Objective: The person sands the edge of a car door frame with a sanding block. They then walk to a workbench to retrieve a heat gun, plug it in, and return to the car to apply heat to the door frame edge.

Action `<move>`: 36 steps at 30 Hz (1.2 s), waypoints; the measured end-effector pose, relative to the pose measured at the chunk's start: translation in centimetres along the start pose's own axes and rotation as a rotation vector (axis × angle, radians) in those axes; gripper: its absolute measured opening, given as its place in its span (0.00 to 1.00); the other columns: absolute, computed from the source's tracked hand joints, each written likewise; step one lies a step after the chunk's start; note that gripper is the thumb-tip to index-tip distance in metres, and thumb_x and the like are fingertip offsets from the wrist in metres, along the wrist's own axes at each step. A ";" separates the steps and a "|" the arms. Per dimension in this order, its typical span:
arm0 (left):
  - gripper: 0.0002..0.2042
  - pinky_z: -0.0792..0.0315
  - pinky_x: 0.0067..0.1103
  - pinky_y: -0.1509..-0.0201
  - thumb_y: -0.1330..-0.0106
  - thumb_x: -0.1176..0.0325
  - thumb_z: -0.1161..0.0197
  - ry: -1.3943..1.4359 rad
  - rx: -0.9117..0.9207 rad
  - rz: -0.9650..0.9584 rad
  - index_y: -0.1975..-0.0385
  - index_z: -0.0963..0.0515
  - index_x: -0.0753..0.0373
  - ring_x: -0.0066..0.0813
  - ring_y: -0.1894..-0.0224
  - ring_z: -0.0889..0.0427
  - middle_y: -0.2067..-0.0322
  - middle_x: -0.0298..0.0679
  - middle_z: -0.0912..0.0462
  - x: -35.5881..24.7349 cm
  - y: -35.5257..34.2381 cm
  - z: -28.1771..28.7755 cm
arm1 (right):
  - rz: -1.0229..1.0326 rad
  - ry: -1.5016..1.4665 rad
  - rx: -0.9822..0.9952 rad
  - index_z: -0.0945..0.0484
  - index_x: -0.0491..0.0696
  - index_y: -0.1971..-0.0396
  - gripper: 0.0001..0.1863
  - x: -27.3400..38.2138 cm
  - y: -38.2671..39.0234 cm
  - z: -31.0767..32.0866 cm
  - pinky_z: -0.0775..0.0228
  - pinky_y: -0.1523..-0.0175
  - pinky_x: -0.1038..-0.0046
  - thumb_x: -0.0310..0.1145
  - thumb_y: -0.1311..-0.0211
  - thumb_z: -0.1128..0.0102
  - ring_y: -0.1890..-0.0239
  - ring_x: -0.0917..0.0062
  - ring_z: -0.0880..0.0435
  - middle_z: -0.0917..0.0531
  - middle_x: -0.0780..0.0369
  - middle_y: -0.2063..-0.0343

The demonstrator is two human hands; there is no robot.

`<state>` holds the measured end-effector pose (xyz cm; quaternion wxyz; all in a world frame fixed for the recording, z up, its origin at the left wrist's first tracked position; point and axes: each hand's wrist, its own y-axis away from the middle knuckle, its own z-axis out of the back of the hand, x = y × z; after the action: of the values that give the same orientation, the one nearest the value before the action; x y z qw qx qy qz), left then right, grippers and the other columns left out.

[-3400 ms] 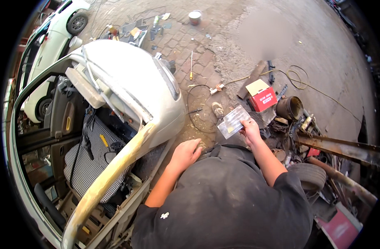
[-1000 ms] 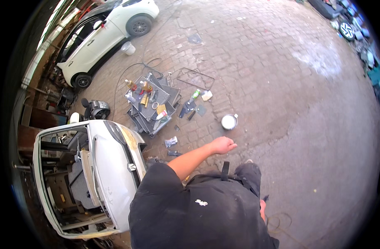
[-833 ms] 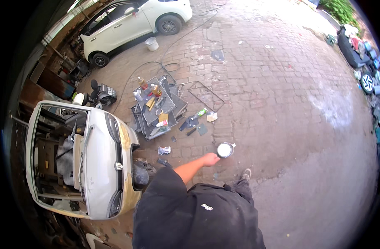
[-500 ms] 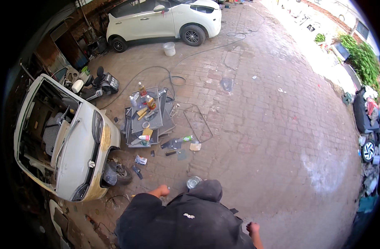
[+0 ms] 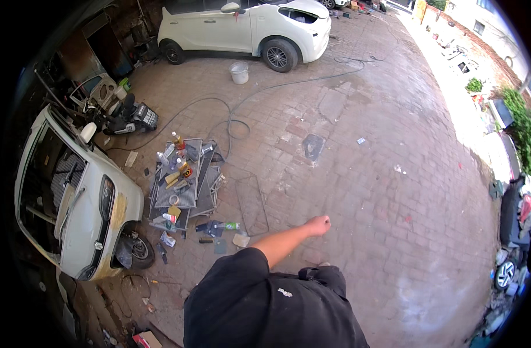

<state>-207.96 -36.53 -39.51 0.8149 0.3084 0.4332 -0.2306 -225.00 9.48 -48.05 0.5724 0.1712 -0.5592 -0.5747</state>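
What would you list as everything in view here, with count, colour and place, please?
parked cars: at least 2, white, top
bucket: 1, white, beside a car
scooter: 1, dark, upper left
stripped vehicle: 1, white and tan, left
hose: 1, dark, upper centre
trays: several, grey, left of centre
bottles: at least 3, amber and clear, on trays
wire frame: 1, dark, right of trays
loose wheel: 1, silver, right edge
plants: several, green, right
small clutter: many, mixed, left and right
shirt: 1, black, bottom
left hand: 1, bare, curled, centre
right hand: not in view
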 end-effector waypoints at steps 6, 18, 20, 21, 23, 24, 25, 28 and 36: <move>0.15 0.27 0.35 0.55 0.34 0.60 0.45 -0.091 0.065 -0.342 0.56 0.24 0.64 0.46 0.59 0.20 0.63 0.49 0.19 -13.4 -15.5 3.8 | -0.089 0.192 0.059 0.25 0.41 0.71 0.06 12.9 -11.7 2.3 0.27 0.76 0.72 0.29 0.42 0.46 0.77 0.73 0.18 0.18 0.56 0.77; 0.14 0.23 0.35 0.50 0.36 0.68 0.49 -0.831 0.545 0.862 0.57 0.17 0.61 0.40 0.52 0.16 0.55 0.45 0.17 16.8 -11.5 23.4 | 0.475 -0.072 -0.046 0.22 0.42 0.75 0.11 79.2 -35.3 9.3 0.24 0.67 0.72 0.35 0.40 0.42 0.74 0.76 0.17 0.16 0.59 0.76; 0.13 0.22 0.32 0.57 0.37 0.68 0.48 -0.273 0.040 1.362 0.63 0.16 0.62 0.35 0.59 0.14 0.66 0.40 0.15 17.1 -14.5 24.7 | 0.543 -0.109 -0.033 0.23 0.43 0.74 0.12 86.9 -39.5 8.5 0.25 0.66 0.73 0.36 0.37 0.42 0.72 0.76 0.17 0.16 0.60 0.75; 0.12 0.21 0.31 0.60 0.38 0.68 0.47 -0.159 -0.083 1.418 0.66 0.15 0.62 0.32 0.63 0.13 0.71 0.38 0.13 17.9 -18.0 24.3 | 0.596 -0.117 -0.035 0.24 0.43 0.74 0.12 90.1 -40.5 8.1 0.25 0.66 0.74 0.37 0.36 0.42 0.72 0.77 0.17 0.17 0.61 0.75; 0.13 0.21 0.33 0.61 0.37 0.65 0.47 0.061 -0.113 1.444 0.65 0.16 0.64 0.34 0.66 0.14 0.70 0.42 0.14 16.9 -26.7 23.6 | 0.532 -0.121 -0.041 0.25 0.45 0.76 0.14 95.4 -43.3 6.5 0.26 0.67 0.75 0.38 0.35 0.41 0.72 0.79 0.18 0.17 0.62 0.76; 0.14 0.22 0.34 0.61 0.37 0.63 0.47 0.125 -0.074 1.410 0.65 0.16 0.65 0.35 0.68 0.15 0.70 0.44 0.14 16.1 -31.9 23.7 | 0.459 -0.084 -0.023 0.25 0.46 0.75 0.12 95.5 -45.3 5.8 0.26 0.67 0.75 0.38 0.35 0.41 0.72 0.79 0.18 0.17 0.63 0.76; 0.16 0.22 0.35 0.62 0.36 0.61 0.47 0.132 -0.025 1.347 0.65 0.17 0.65 0.37 0.70 0.15 0.69 0.46 0.14 15.3 -38.2 24.5 | 0.363 0.004 -0.001 0.23 0.45 0.70 0.11 95.5 -46.1 5.5 0.24 0.65 0.71 0.37 0.35 0.43 0.69 0.76 0.16 0.16 0.60 0.72; 0.19 0.26 0.36 0.48 0.36 0.57 0.45 -0.499 0.302 0.510 0.58 0.19 0.67 0.51 0.54 0.18 0.56 0.56 0.18 12.0 -61.4 29.3 | 0.069 0.113 0.145 0.21 0.45 0.70 0.10 92.5 -48.9 5.8 0.24 0.66 0.72 0.36 0.38 0.40 0.71 0.76 0.17 0.17 0.62 0.75; 0.15 0.25 0.29 0.53 0.34 0.60 0.43 -0.080 -0.221 0.148 0.57 0.23 0.65 0.38 0.58 0.17 0.62 0.46 0.16 -16.4 -106.2 48.2 | -0.079 0.306 0.030 0.17 0.39 0.59 0.20 100.0 -50.9 6.8 0.25 0.55 0.63 0.40 0.44 0.37 0.61 0.62 0.15 0.14 0.53 0.64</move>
<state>-257.50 -143.32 -36.81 0.8752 0.2384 0.3994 -0.1327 -283.03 -86.70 -44.26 0.6253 0.2872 -0.4667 -0.5556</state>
